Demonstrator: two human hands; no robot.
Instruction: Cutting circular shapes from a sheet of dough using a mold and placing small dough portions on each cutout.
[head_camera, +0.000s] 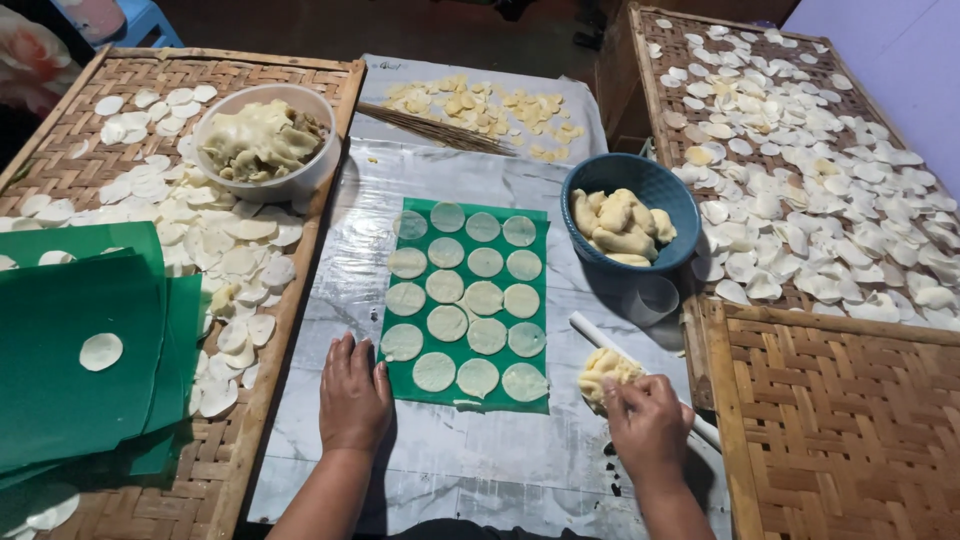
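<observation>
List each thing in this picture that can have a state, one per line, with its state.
Left hand: flat, palm down beside the green sheet.
Right hand: closed on a dough lump.
Green sheet: covered with rows of flat discs.
Blue basket: holds dough pieces.
White bowl: full of dough scraps.
Right tray: near part bare.

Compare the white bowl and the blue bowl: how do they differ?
The white bowl sits on the left woven tray; the blue bowl sits on the plastic sheet. The white bowl has plain smooth walls; the blue bowl looks perforated. The white holds a soft, spread mass; the blue holds separate lumps. Both hold pale dough.
</observation>
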